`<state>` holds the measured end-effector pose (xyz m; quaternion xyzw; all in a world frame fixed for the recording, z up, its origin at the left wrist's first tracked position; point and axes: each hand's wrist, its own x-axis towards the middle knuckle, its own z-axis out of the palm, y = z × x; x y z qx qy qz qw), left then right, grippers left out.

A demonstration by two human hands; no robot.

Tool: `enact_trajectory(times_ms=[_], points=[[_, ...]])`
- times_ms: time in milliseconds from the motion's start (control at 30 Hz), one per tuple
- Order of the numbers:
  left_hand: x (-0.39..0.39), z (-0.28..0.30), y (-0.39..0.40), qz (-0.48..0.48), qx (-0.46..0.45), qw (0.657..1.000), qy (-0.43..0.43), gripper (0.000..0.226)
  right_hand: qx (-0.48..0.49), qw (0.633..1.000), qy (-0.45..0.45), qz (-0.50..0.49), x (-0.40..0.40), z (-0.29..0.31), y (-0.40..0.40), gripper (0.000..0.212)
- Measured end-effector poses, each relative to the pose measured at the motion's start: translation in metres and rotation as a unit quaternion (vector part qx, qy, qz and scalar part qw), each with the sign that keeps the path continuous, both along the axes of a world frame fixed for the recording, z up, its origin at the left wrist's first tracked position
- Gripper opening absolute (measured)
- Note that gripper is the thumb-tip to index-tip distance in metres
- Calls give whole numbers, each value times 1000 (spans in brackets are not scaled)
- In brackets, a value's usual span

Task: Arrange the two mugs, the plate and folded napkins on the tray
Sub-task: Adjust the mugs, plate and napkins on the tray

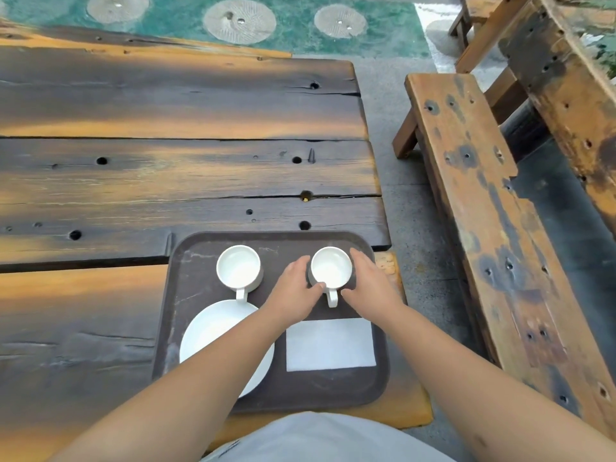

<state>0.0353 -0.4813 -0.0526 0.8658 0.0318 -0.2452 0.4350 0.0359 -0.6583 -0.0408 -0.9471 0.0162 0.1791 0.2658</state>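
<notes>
A dark brown tray (pixel 186 295) lies at the table's near right corner. On it stand two white mugs with their handles toward me: the left mug (pixel 238 266) at the far left and the right mug (pixel 331 267) at the far right. My left hand (pixel 293 288) and my right hand (pixel 370 285) cup the right mug from both sides, thumbs near its handle. A white plate (pixel 213 331) sits at the tray's near left, partly under my left forearm. A white folded napkin (pixel 330 345) lies flat at the near right.
The wooden plank table (pixel 166 168) stretches away to the left and far side. A wooden bench (pixel 483 211) runs along the right, across a strip of grey floor. A second bench stands further right.
</notes>
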Motion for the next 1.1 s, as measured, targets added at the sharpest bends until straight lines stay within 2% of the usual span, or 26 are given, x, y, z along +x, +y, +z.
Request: enact_trajectory(times_ms=[100,267,500,1100], points=[[-4,-4,-13,40,-45,998,12,49,27,999,22,7,4,-8,-5,70],[-9,-11,-21,91,-79,993,-2,55,70,996,60,3,7,-12,-5,53],[-9,-14,-13,114,-105,988,2,58,63,996,51,27,9,-13,-2,58],[-10,-9,-7,111,-81,990,4,60,52,997,51,21,9,-14,9,64]])
